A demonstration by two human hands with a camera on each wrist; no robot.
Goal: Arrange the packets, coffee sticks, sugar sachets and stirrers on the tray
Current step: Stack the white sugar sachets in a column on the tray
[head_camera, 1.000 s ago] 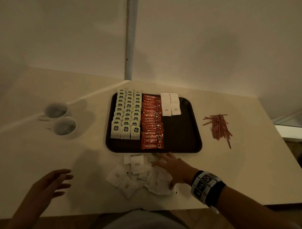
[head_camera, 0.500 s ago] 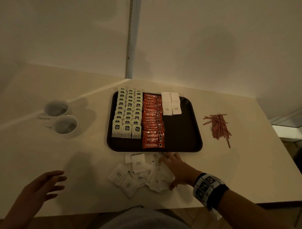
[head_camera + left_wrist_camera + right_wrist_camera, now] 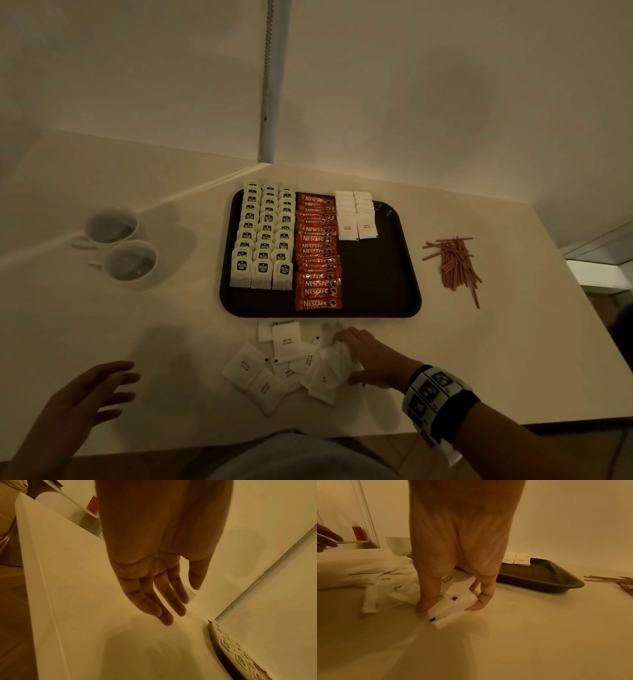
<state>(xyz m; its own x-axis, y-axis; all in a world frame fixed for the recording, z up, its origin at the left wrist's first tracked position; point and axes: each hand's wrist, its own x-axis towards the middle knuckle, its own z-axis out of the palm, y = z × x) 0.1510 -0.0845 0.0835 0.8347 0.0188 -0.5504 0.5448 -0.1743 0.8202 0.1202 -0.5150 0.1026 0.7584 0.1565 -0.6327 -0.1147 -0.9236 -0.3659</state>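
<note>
Two walls meet behind a pale counter (image 3: 479, 359), and a dark tray (image 3: 376, 294) sits on it toward the back corner. Three columns of tea packets (image 3: 263, 240) fill the tray's left side, a column of red coffee sticks (image 3: 318, 253) runs down its middle, and two short rows of sugar sachets (image 3: 356, 216) lie at its back edge, right of the sticks. Between the tray's front edge and the counter's front edge lies a loose heap of more white sachets (image 3: 287, 363). The right hand (image 3: 370, 359) is on the right side of that heap, thumb and fingers curled around a small bunch of sachets (image 3: 453, 599) and pinching them against the counter. The left hand (image 3: 89, 394) hovers over the counter's front left part, well apart from the heap, fingers (image 3: 150, 601) straight and slightly spread, holding nothing. Two white cups (image 3: 120, 246) stand touching near the counter's left edge. Reddish stirrers (image 3: 455, 263) lie in a loose pile right of the tray, near the counter's right edge.
</note>
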